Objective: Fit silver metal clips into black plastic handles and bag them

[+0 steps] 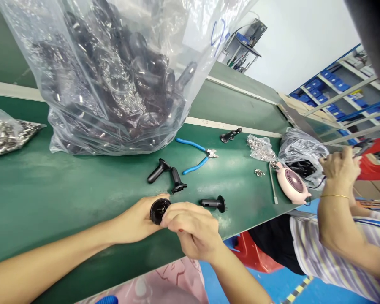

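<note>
Bright, diffuse light fills the view; glare flecks the plastic bag (pixel 123 97) toward eleven o'clock, the tabletop (pixel 82 185) gleams softly, and a dark strip (pixel 372 31) blurs at two o'clock.

This is a factory workshop, by the look of it an assembly area: a long green workbench (pixel 114 181) carries a big clear bag (pixel 191 36) crammed with black parts (pixel 145 84), a smaller bag of shiny metal pieces (pixel 6 134) and blue-handled cutters (pixel 210 153). A co-worker (pixel 342 249) is busy farther along the bench. Beyond stands a rack (pixel 356 72) lined with blue bins (pixel 315 88), and yellow-and-black tape (pixel 299 289) marks the blue floor (pixel 253 291)
</note>
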Demonstrator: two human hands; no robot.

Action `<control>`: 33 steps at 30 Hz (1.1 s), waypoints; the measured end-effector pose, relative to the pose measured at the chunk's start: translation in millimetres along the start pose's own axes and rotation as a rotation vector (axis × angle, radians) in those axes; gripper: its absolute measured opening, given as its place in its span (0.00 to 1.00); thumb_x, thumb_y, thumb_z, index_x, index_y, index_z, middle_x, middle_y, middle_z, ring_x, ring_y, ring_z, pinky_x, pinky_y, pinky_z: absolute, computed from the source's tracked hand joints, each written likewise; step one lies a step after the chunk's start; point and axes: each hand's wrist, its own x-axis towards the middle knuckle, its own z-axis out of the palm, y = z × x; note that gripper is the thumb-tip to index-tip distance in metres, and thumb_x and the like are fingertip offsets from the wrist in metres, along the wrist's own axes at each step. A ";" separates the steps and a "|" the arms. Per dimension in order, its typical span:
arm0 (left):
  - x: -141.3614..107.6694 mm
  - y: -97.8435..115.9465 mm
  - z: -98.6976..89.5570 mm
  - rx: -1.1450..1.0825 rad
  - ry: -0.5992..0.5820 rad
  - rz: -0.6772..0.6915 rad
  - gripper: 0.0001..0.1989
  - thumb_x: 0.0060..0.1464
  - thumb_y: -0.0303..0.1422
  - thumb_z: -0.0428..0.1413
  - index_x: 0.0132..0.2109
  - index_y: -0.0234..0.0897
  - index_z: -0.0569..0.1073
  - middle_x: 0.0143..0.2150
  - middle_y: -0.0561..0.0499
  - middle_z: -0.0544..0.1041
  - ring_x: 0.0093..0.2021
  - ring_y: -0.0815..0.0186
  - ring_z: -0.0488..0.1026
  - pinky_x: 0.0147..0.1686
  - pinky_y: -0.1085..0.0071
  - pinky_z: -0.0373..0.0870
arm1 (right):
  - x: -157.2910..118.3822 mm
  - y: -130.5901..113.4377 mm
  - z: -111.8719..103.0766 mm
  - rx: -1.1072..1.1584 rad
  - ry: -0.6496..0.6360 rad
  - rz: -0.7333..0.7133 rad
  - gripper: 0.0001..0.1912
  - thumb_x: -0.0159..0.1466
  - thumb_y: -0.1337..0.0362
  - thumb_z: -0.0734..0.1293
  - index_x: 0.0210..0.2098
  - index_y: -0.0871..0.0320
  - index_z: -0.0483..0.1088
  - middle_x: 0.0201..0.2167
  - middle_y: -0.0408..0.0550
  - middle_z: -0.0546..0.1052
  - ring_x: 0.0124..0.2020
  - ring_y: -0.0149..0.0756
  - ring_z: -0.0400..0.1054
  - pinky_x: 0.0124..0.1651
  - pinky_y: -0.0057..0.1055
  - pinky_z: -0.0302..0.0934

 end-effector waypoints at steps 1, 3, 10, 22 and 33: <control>0.0 0.1 0.0 -0.008 0.000 -0.003 0.11 0.52 0.40 0.54 0.35 0.35 0.66 0.32 0.52 0.70 0.41 0.60 0.68 0.43 0.68 0.67 | 1.0 -0.6 -0.2 -0.009 -0.003 0.002 0.11 0.60 0.80 0.55 0.35 0.66 0.66 0.27 0.54 0.74 0.35 0.34 0.72 0.39 0.33 0.72; 0.0 0.2 -0.2 -0.038 0.002 -0.021 0.11 0.52 0.39 0.55 0.34 0.36 0.65 0.32 0.52 0.70 0.41 0.60 0.68 0.42 0.69 0.67 | 1.9 -2.9 -1.8 -0.043 0.002 0.028 0.11 0.59 0.81 0.57 0.36 0.65 0.66 0.28 0.54 0.75 0.36 0.34 0.72 0.39 0.32 0.72; -1.8 -0.1 -2.9 -0.091 0.004 -0.047 0.11 0.47 0.37 0.57 0.32 0.36 0.65 0.31 0.54 0.68 0.37 0.63 0.68 0.36 0.73 0.67 | -9.2 -11.4 -10.3 -0.108 -0.075 -0.023 0.12 0.58 0.81 0.55 0.36 0.66 0.66 0.33 0.57 0.77 0.43 0.37 0.72 0.43 0.32 0.72; -0.2 0.9 -2.6 0.027 0.023 -0.033 0.07 0.48 0.33 0.52 0.35 0.35 0.69 0.30 0.53 0.71 0.38 0.61 0.70 0.38 0.71 0.68 | -9.9 7.5 0.0 0.030 -0.044 -0.037 0.12 0.60 0.78 0.54 0.34 0.66 0.68 0.30 0.55 0.76 0.39 0.36 0.73 0.41 0.31 0.73; -1.1 0.5 -1.3 0.012 0.028 0.000 0.10 0.50 0.37 0.54 0.38 0.35 0.70 0.33 0.52 0.72 0.39 0.61 0.70 0.40 0.71 0.68 | -4.6 2.5 1.4 0.017 -0.013 0.013 0.11 0.62 0.78 0.55 0.36 0.64 0.66 0.28 0.52 0.76 0.36 0.34 0.73 0.39 0.31 0.73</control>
